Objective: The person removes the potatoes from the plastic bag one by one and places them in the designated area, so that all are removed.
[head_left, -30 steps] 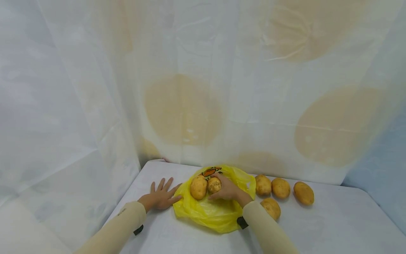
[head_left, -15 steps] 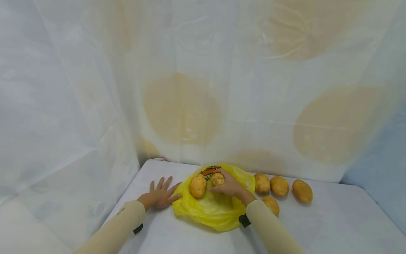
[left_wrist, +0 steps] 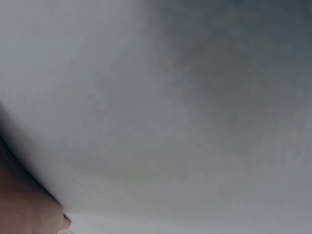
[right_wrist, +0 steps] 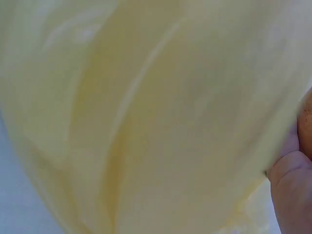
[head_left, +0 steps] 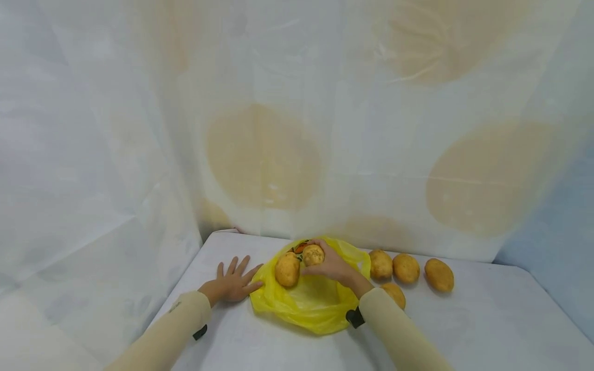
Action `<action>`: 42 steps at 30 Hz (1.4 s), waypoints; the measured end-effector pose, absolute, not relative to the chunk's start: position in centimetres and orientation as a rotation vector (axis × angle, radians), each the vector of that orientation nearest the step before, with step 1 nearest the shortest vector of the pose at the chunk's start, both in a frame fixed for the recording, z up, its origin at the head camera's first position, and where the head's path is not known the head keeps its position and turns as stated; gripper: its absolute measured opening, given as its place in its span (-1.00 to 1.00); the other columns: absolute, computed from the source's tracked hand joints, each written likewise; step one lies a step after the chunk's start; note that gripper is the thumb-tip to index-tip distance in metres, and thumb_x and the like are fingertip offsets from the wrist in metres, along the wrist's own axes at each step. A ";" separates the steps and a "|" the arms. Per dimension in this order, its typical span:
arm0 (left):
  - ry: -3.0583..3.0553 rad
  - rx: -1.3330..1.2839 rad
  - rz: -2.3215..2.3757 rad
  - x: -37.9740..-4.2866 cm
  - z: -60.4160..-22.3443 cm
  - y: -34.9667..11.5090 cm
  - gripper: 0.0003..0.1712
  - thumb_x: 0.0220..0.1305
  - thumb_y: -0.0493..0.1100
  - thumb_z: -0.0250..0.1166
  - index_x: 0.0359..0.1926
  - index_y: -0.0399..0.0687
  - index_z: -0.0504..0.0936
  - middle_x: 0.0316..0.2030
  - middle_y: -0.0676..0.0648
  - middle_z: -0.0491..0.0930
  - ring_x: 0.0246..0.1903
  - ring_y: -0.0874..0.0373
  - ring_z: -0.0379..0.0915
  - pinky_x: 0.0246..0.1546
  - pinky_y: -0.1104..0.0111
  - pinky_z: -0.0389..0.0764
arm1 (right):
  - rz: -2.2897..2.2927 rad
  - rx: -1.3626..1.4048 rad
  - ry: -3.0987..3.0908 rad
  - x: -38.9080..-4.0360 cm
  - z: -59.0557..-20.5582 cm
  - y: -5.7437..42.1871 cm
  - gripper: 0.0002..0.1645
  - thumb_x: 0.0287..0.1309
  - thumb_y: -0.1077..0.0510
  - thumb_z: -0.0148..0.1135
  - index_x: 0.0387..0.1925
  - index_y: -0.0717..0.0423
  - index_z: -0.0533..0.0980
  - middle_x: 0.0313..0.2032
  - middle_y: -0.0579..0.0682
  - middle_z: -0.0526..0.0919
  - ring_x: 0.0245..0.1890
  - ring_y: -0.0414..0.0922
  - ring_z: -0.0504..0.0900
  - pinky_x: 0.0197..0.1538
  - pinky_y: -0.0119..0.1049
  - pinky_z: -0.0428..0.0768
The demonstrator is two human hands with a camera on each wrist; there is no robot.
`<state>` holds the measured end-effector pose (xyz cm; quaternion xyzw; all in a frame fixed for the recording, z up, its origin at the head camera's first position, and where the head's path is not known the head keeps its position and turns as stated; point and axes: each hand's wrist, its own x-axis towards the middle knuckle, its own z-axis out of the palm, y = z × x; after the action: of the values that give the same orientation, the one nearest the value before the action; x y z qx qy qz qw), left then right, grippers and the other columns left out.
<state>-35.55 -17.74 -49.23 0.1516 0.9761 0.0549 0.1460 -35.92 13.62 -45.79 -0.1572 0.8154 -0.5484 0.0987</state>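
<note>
A yellow plastic bag lies spread on the table with its mouth open. Near its left side sits a potato. My right hand reaches over the bag and grips a second potato between thumb and fingers, close beside the first. In the right wrist view the bag fills most of the picture, with part of the gripped potato at the right edge. My left hand rests palm down on the table, fingers spread, its thumb side at the bag's left edge.
Right of the bag, a potato, another potato and an oval potato lie in a row. One more potato sits nearer, partly behind my right sleeve. A pale sheet hangs behind the white table.
My right hand has shifted slightly up and away with the potato it grips. The left hand stays in place, and the view has tilted a little.
</note>
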 end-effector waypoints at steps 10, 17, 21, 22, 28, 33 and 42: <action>2.780 0.431 0.200 -36.0 -49.7 -17.9 -0.10 0.32 0.58 -0.28 0.56 0.39 -0.06 0.59 -0.16 -0.33 0.53 -0.32 -0.49 0.36 -0.34 -0.53 | -1.631 -0.476 2.341 -35.0 -44.5 13.5 0.03 -0.03 0.06 0.56 0.40 0.01 0.17 0.05 0.17 0.49 -0.22 -0.04 0.58 -0.22 0.02 0.67; 2.783 0.439 0.216 -35.7 -49.5 -17.8 -0.10 0.32 0.57 -0.27 0.55 0.36 -0.01 0.58 -0.19 -0.28 0.52 -0.35 -0.46 0.34 -0.37 -0.52 | -1.612 -0.560 2.336 -34.4 -44.3 13.5 0.00 -0.03 0.12 0.56 0.38 0.04 0.20 0.04 0.16 0.48 -0.26 -0.05 0.54 -0.31 0.00 0.65; 2.793 0.437 0.201 -35.8 -49.6 -17.8 -0.12 0.34 0.55 -0.25 0.55 0.35 0.00 0.58 -0.17 -0.26 0.53 -0.34 -0.44 0.35 -0.37 -0.50 | -1.567 -0.609 2.363 -33.9 -44.0 13.8 -0.03 -0.04 0.14 0.56 0.36 0.02 0.22 0.10 0.15 0.45 -0.21 -0.06 0.55 -0.28 -0.12 0.64; 2.794 0.435 0.187 -35.8 -49.7 -17.8 -0.13 0.34 0.55 -0.27 0.55 0.36 -0.02 0.59 -0.16 -0.27 0.53 -0.32 -0.44 0.35 -0.36 -0.50 | -1.560 -0.617 2.367 -33.8 -43.9 13.9 -0.03 -0.04 0.14 0.56 0.35 0.01 0.22 0.12 0.15 0.45 -0.18 -0.06 0.56 -0.25 -0.14 0.64; 2.793 0.431 0.181 -35.9 -49.8 -17.9 -0.11 0.33 0.57 -0.28 0.56 0.37 -0.03 0.59 -0.16 -0.30 0.53 -0.32 -0.47 0.35 -0.35 -0.52 | -1.535 -0.639 2.395 -33.5 -43.4 14.8 -0.04 -0.05 0.09 0.57 0.34 -0.12 0.23 0.22 0.10 0.41 -0.02 -0.05 0.54 -0.06 -0.20 0.61; 2.808 0.430 0.183 -35.9 -49.8 -18.0 -0.14 0.34 0.56 -0.26 0.55 0.41 -0.03 0.59 -0.17 -0.27 0.53 -0.33 -0.44 0.35 -0.37 -0.48 | -1.502 -0.638 2.458 -33.6 -43.1 16.0 -0.02 -0.05 0.08 0.57 0.36 -0.10 0.22 0.22 0.10 0.42 -0.03 -0.05 0.55 -0.06 -0.22 0.61; 2.821 0.440 0.190 -36.0 -50.1 -18.0 -0.15 0.34 0.55 -0.24 0.54 0.42 -0.02 0.58 -0.17 -0.26 0.53 -0.34 -0.41 0.35 -0.38 -0.46 | -1.504 -0.656 2.495 -32.8 -42.1 18.4 -0.01 -0.05 0.12 0.57 0.36 -0.05 0.20 0.16 0.17 0.42 -0.14 -0.02 0.55 -0.19 -0.21 0.64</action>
<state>-35.98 -17.97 -50.09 0.1524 0.9762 0.0658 0.1395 -32.80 18.45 -42.13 -0.2190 0.8330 -0.5021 0.0779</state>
